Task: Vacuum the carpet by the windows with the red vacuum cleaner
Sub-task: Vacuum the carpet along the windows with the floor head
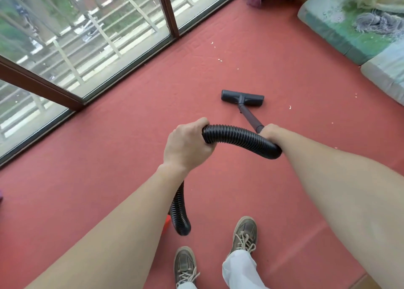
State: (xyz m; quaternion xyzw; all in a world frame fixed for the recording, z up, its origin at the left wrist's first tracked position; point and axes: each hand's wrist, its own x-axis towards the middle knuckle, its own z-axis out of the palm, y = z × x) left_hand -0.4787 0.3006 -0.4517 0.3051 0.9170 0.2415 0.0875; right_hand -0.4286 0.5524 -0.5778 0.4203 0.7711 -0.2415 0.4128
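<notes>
1. Left grip (188, 144) is curled tight round the black hose (240, 137).
2. Right grip (271, 132) is closed round the wand (251, 119), where the hose joins it.
3. The nozzle (242, 97) lies flat on the red carpet (131, 149), mid-floor, near the windows (87, 37).
4. White crumbs (289, 107) lie toward the carpet's right edge.

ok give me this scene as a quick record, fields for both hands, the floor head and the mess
left hand: grips the black hose
right hand: grips the top of the wand
floor head: flat on the red carpet, apart from the windows
crumbs: pale bits ahead of the floor head and to its right
</notes>
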